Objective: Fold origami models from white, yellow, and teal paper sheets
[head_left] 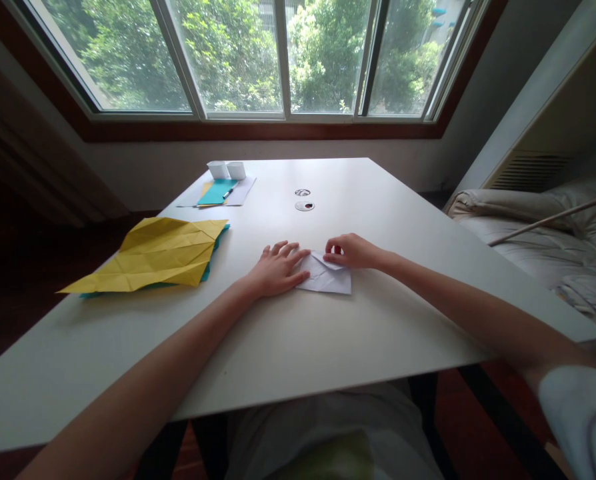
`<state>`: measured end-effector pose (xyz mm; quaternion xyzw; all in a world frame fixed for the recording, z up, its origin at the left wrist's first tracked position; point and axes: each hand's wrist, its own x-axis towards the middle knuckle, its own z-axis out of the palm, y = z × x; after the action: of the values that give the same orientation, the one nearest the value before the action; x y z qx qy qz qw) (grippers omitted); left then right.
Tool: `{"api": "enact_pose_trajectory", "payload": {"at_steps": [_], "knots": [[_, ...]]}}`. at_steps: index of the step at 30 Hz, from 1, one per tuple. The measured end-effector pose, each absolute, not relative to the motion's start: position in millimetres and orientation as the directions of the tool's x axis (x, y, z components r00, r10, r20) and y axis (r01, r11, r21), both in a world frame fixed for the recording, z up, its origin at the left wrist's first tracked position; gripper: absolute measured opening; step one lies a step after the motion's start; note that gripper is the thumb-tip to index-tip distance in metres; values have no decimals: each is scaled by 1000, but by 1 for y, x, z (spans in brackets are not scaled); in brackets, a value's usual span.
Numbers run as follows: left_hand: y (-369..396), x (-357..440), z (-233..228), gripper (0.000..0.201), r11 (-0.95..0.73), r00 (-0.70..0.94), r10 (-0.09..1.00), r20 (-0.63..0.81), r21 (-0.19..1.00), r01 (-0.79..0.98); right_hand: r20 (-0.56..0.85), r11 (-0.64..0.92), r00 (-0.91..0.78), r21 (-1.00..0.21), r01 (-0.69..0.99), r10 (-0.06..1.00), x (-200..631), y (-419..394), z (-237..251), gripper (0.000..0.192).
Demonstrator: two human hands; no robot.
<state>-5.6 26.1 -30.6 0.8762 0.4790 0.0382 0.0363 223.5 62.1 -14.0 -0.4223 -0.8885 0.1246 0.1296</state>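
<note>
A small folded white paper (328,279) lies near the middle of the white table (368,333). My left hand (277,269) rests flat on the paper's left edge, fingers spread, pressing it down. My right hand (354,251) pinches a folded flap at the paper's top right corner with its fingertips.
A creased yellow sheet (158,255) lies on a teal sheet at the left. At the far left back are two small white cups (227,169), a teal paper (217,192) with a pen on white sheets. Two round cable holes (304,200) sit mid-table. Bedding (553,233) lies to the right.
</note>
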Motion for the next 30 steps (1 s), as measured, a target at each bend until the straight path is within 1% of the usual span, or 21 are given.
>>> {"api": "enact_pose_trajectory", "payload": {"at_steps": [3,5,7,9,13,18,23,30], "knots": [[26,-6,-31,61,-538,537,843,33,100,837,136,609,-594,-163,776,793,214,80,-14,32],[26,-6,-31,61,-537,537,843,34,98,838,149,620,-607,-69,781,781,209,90,-13,39],[26,-6,-31,61,-536,535,844,34,95,839,150,641,-632,-21,767,760,206,96,-13,44],[25,-6,-31,61,-533,532,846,34,91,841,153,665,-657,0,747,738,205,99,-14,46],[25,-6,-30,62,-534,534,845,29,97,840,187,704,-694,14,710,696,209,99,-15,50],[25,-5,-29,62,-530,532,847,15,107,841,185,725,-710,-21,688,680,219,92,-16,51],[25,-5,-30,62,-530,531,847,20,102,842,177,732,-715,-60,678,676,229,82,-17,50],[25,-5,-30,62,-528,529,849,21,103,843,192,707,-685,-82,703,703,241,64,-19,53]]}}
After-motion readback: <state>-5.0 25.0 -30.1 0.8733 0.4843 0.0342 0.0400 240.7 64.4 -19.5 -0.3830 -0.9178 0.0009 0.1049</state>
